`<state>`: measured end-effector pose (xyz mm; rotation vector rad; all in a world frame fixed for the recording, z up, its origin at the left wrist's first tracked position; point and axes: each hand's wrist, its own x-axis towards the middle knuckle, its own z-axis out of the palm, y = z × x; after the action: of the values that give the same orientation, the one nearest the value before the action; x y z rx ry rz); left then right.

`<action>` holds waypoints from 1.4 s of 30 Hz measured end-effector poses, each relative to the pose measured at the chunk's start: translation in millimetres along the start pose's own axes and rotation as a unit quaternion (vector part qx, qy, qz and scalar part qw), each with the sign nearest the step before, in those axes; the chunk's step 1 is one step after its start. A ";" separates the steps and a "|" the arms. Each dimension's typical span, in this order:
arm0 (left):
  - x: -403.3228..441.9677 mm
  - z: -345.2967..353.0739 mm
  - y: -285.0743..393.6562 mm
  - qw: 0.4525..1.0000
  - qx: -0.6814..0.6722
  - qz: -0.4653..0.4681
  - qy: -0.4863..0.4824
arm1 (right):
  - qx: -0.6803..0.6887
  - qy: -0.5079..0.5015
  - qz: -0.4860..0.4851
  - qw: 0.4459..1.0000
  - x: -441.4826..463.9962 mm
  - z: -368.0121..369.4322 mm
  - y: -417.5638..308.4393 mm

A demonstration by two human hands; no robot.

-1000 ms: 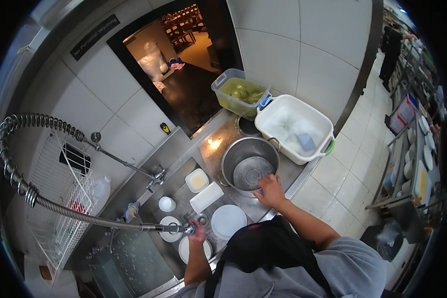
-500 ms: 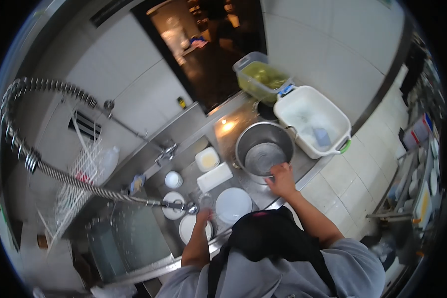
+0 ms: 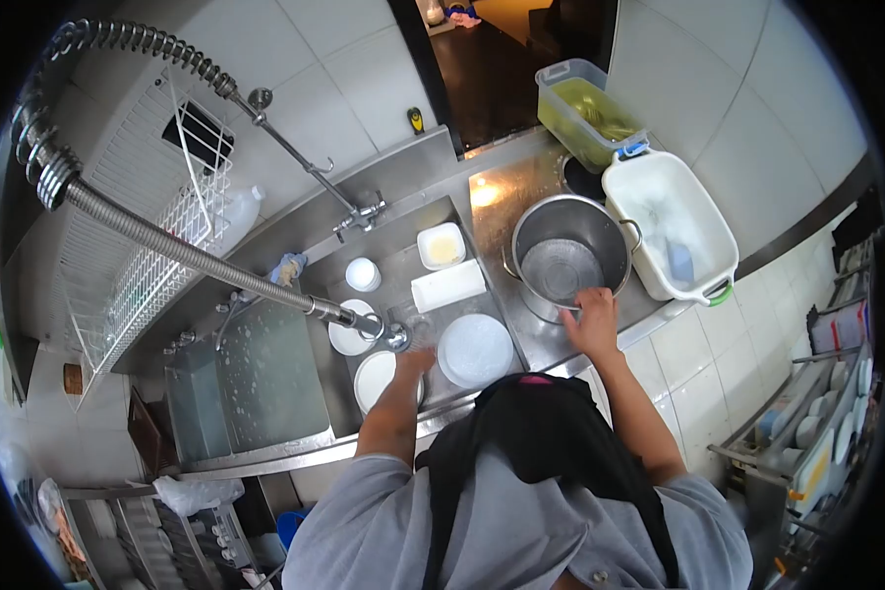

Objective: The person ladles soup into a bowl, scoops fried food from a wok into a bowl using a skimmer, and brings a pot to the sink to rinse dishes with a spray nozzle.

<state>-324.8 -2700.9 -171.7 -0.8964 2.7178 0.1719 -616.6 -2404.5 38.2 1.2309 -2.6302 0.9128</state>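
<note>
My right hand (image 3: 594,320) is closed on the near rim of a deep steel pot (image 3: 563,258), which stands on the metal counter right of the sink. Over the sink, my left hand (image 3: 415,365) is beside the spray head (image 3: 397,337) of the coiled hose, apart from it; its fingers are partly hidden. Near that hand lie a round bluish-white plate (image 3: 475,351) and round white dishes (image 3: 375,382). Farther back in the sink are a rectangular white dish (image 3: 448,286), a square bowl with yellowish contents (image 3: 442,246) and a small white cup (image 3: 362,274).
A white tub (image 3: 675,221) of soapy water holds a blue sponge. Behind it stands a clear bin (image 3: 590,111) with greenish liquid. At left are a water-filled basin (image 3: 270,379) and a white wire rack (image 3: 157,261). Shelves of dishes (image 3: 821,418) stand at right.
The view has shifted, so the scene sits differently in the frame. My left hand has come away from the spray head. My right hand stays at the pot's rim.
</note>
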 end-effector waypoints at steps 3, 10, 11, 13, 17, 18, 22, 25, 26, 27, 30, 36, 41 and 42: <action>11.7 8.4 -5.6 0.992 -0.076 -0.026 -0.102 | -0.004 0.012 -0.007 1.000 0.7 -0.5 -0.7; 25.7 43.9 -19.9 0.980 -0.130 -0.101 -0.114 | -0.007 -0.011 0.004 1.000 2.7 -0.3 -2.7; 18.6 20.2 -8.6 0.971 -0.121 -0.128 -0.160 | -0.004 -0.016 0.015 1.000 3.0 -1.4 -2.2; 11.4 -6.2 6.1 0.963 -0.140 -0.153 -0.171 | -0.004 -0.008 0.011 1.000 1.8 0.0 -0.2; 9.1 -13.4 5.6 0.956 -0.145 -0.084 -0.240 | -0.012 0.003 0.002 1.000 1.6 0.6 0.7; 16.9 10.0 -2.8 0.966 -0.117 -0.037 -0.229 | -0.017 0.014 0.003 1.000 2.0 -0.8 0.6; 19.6 9.0 3.1 0.987 -0.133 -0.002 -0.087 | -0.012 -0.009 0.011 1.000 2.3 -2.8 -1.5; 29.6 10.2 0.5 0.971 -0.227 -0.058 -0.045 | -0.014 -0.011 0.013 1.000 1.2 -2.1 -0.9; 44.4 39.2 -14.2 0.940 -0.333 -0.067 -0.043 | -0.013 -0.008 0.011 1.000 1.0 -2.0 -0.9; 58.4 66.3 -28.0 0.894 -0.440 -0.076 -0.039 | -0.014 -0.005 0.011 1.000 1.2 -2.8 -1.4; 47.9 29.4 -14.6 0.671 -0.696 -0.226 -0.119 | -0.018 -0.007 0.011 1.000 2.0 -4.1 -2.4; 60.6 81.4 -50.4 0.764 -0.635 0.039 -0.103 | -0.012 0.015 0.006 1.000 0.7 -5.1 -2.8; 58.0 67.2 -34.0 0.222 -0.954 -0.182 -0.087 | -0.014 0.010 0.003 1.000 0.5 -5.9 -2.7; 53.7 68.1 -34.9 0.155 -0.975 -0.094 -0.126 | -0.014 0.012 0.004 1.000 0.6 -6.1 -3.3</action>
<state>-330.3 -2745.8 -253.5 -0.9181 0.1434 3.3302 -615.5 -2403.1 44.9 1.1964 -2.6215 0.8824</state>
